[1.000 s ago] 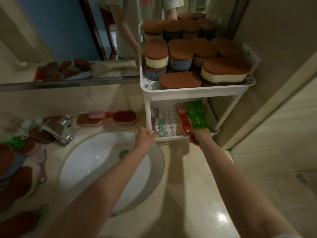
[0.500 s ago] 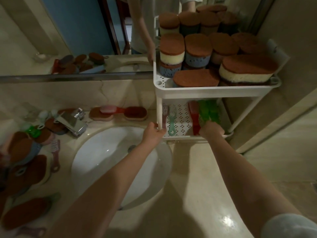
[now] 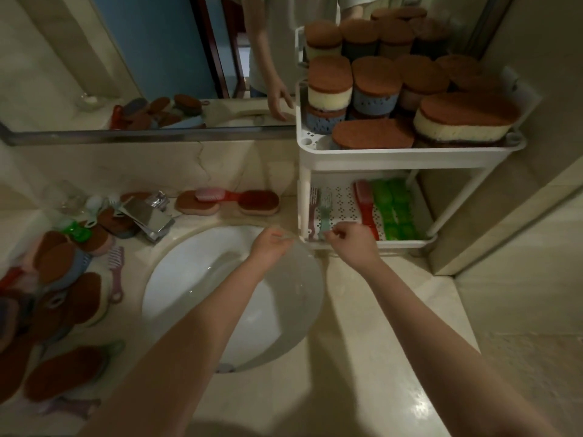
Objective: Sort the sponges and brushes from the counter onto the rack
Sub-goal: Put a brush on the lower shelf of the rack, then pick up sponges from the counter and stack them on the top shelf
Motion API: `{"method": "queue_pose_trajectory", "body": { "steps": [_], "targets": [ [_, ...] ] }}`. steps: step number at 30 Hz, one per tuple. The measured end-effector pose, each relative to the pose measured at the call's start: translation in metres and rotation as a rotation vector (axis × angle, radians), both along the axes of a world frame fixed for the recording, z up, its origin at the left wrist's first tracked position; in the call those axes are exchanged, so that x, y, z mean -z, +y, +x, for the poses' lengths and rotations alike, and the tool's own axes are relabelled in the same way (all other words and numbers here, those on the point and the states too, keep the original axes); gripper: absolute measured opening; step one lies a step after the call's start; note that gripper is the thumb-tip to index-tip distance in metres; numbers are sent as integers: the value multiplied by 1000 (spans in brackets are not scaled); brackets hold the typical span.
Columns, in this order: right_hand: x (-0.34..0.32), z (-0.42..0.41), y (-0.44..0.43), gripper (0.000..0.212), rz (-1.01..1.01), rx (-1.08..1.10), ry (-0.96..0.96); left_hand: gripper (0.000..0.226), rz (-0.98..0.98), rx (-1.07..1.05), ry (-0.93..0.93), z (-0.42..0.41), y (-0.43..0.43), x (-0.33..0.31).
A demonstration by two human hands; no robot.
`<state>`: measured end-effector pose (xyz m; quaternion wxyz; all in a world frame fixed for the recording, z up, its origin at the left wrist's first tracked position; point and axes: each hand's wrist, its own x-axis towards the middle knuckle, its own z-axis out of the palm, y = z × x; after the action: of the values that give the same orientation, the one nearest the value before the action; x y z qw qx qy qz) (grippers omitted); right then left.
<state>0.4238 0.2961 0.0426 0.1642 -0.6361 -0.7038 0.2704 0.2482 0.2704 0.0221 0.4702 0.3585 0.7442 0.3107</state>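
Observation:
A white two-tier rack (image 3: 410,156) stands on the counter at the right. Its top tray is packed with brown-topped sponges (image 3: 467,121). The lower shelf holds green brushes (image 3: 394,209), a red brush (image 3: 366,203), a teal brush (image 3: 325,209) and a pinkish one (image 3: 313,206). My right hand (image 3: 353,247) hovers at the lower shelf's front edge, fingers loosely curled beside the teal brush's handle end, holding nothing I can see. My left hand (image 3: 271,247) hangs relaxed and empty over the sink's far rim. More sponges (image 3: 63,298) are piled at the left.
Two sponges (image 3: 258,201) and a pink brush (image 3: 209,194) lie behind the white sink (image 3: 220,294). A chrome faucet (image 3: 148,219) and a purple comb brush (image 3: 115,269) sit left of it. A mirror covers the back wall; a wall stands right of the rack.
My right hand left the green brushes and slid left along the lower shelf's front. My left hand let go of the rack's left post and drew back over the sink.

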Motion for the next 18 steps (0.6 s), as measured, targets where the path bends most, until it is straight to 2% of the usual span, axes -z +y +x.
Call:
{"method": "queue_pose_trajectory", "body": {
  "steps": [4, 7, 13, 14, 18],
  "targets": [
    [1, -53, -10, 24, -87, -169, 138, 20, -12, -44, 69, -55, -7, -2],
    [2, -94, -4, 25, -124, -220, 143, 12, -28, -81, 83, -99, -8, -6],
    [16, -159, 41, 35, -177, -183, 17, 9, 47, -81, -41, -158, 6, -18],
    [20, -168, 51, 38, -198, -167, 8, 4, 61, -69, -59, -164, 12, -20],
    [41, -199, 95, 45, -185, -110, -14, 9, 87, -33, -74, -181, 39, -27]
  ]
}}
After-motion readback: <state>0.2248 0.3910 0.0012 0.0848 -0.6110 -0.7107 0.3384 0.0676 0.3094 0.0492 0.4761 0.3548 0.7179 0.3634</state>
